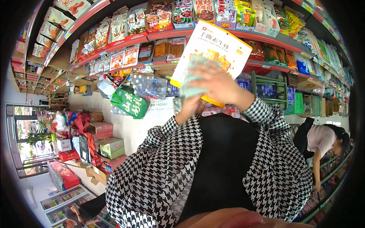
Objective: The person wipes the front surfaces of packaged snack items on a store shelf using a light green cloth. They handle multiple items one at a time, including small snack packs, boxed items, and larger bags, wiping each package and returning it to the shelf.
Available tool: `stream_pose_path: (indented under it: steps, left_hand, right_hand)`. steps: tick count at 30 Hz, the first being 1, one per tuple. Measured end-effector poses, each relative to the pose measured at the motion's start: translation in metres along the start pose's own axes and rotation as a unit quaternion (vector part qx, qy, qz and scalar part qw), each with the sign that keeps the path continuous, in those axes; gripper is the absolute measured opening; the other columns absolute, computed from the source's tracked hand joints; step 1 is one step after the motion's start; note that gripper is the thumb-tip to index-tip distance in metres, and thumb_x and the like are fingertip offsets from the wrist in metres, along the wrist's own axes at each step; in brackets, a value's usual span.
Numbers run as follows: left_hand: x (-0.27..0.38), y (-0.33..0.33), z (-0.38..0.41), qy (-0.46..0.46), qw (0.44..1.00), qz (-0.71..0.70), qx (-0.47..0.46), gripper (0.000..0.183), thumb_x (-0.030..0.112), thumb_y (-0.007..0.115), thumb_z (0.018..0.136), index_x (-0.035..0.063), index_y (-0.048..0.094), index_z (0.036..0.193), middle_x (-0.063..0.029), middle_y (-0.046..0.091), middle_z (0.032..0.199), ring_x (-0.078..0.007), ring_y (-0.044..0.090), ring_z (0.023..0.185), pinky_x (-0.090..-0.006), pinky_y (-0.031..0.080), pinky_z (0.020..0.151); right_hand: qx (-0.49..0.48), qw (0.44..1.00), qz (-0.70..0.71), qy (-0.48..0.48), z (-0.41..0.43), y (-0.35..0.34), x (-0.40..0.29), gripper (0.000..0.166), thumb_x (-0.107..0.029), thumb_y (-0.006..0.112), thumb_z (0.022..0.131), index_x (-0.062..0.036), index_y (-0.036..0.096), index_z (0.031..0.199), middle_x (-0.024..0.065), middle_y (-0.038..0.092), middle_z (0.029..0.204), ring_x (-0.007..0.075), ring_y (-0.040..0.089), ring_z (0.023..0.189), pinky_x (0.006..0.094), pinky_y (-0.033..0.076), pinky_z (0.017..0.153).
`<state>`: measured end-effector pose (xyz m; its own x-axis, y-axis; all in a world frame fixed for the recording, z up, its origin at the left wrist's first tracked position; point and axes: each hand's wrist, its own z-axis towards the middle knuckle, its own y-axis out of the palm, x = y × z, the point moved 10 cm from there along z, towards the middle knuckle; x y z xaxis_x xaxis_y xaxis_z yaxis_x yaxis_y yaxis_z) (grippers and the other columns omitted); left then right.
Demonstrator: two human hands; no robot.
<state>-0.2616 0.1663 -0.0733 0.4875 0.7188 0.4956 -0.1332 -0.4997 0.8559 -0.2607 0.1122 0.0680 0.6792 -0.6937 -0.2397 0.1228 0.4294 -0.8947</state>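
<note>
A large white snack pouch with yellow edges [212, 50] is held up tilted in front of the shelves. My left hand [192, 105] grips its lower edge from below; part of that hand is hidden behind the cloth. Across the pouch's front lies my right hand [221, 82], slightly blurred, pressing a pale green cloth [195, 75] flat against the printed face. The cloth covers the pouch's lower left part.
Shelves with a red front edge [168, 34] hold many snack packets. Below stand bottled water packs [149, 85], a green bag [129, 102] and a green folded metal stool or rack [269, 88]. One person [322, 139] bends at the right; another [82, 213] is at lower left.
</note>
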Motion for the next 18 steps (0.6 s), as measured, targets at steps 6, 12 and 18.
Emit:
stream_pose_path:
  steps: [6, 12, 18]
  left_hand:
    - [0.005, 0.029, -0.008, -0.029, 0.999, 0.030, 0.014, 0.060, 0.000, 0.058, 0.091, 0.0057, 0.032, 0.144, -0.0139, 0.045, 0.144, -0.0302, 0.047, 0.133, -0.0484, 0.040, 0.111]
    - [0.009, -0.002, 0.006, -0.033, 0.999, 0.032, -0.018, 0.048, 0.021, 0.046, 0.102, 0.0076, 0.032, 0.146, -0.0157, 0.044, 0.144, -0.0303, 0.048, 0.132, -0.0469, 0.044, 0.108]
    - [0.024, -0.012, 0.005, -0.020, 1.000, 0.004, -0.014, 0.045, 0.019, 0.044, 0.103, 0.0065, 0.034, 0.145, -0.0145, 0.046, 0.144, -0.0293, 0.046, 0.133, -0.0478, 0.044, 0.109]
  right_hand:
    - [0.149, 0.959, -0.045, 0.237, -0.027, -0.057, 0.132, 0.045, -0.017, 0.058, 0.090, -0.0165, 0.057, 0.135, 0.0107, 0.048, 0.146, 0.0348, 0.039, 0.138, 0.0452, 0.031, 0.114]
    - [0.030, 0.997, 0.037, 0.066, -0.020, -0.002, 0.003, 0.060, -0.013, 0.069, 0.075, -0.0244, 0.059, 0.133, 0.0065, 0.043, 0.151, 0.0299, 0.032, 0.144, 0.0529, 0.021, 0.118]
    - [0.024, 0.999, 0.020, 0.022, -0.018, 0.005, -0.006, 0.065, -0.006, 0.067, 0.070, -0.0297, 0.061, 0.130, 0.0014, 0.043, 0.151, 0.0253, 0.032, 0.145, 0.0557, 0.016, 0.119]
